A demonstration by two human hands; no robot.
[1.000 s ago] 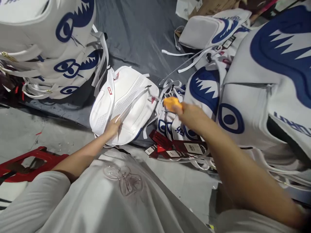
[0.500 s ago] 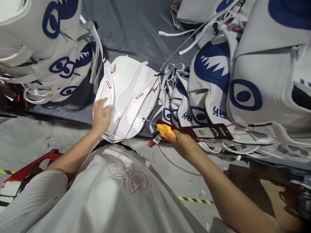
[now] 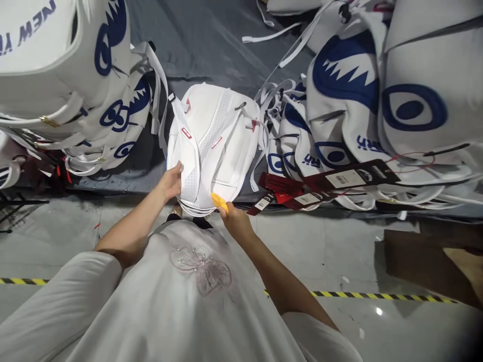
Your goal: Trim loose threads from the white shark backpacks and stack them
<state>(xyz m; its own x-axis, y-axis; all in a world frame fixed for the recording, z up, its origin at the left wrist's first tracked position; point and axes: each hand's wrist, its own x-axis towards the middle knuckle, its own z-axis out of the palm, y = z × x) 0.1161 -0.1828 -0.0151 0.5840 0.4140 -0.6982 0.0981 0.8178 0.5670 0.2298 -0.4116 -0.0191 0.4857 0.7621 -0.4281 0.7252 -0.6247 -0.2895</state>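
Note:
A white backpack (image 3: 230,166) lies in front of me with its strap side up. Small red labels mark its two shoulder straps. At its left edge, beside the lower part of the left strap (image 3: 188,176), my left hand (image 3: 172,182) is closed on the bag's side. My right hand (image 3: 237,223) is at the bag's lower right, closed around a yellow-handled tool (image 3: 219,202). The tool's handle lies over the bottom of the bag; its thin metal tip cannot be made out now.
Stacked white backpacks with blue eye and teeth prints stand at left (image 3: 60,75) and right (image 3: 339,100). Dark red hang tags (image 3: 350,178) dangle at the right stack's front. Grey cloth (image 3: 211,45) covers the surface. Brown cardboard (image 3: 426,266) lies on the floor at right.
My right hand has brought the yellow-handled tool leftward to the backpack's bottom. My left hand has settled on the bag's left side. The view has shifted.

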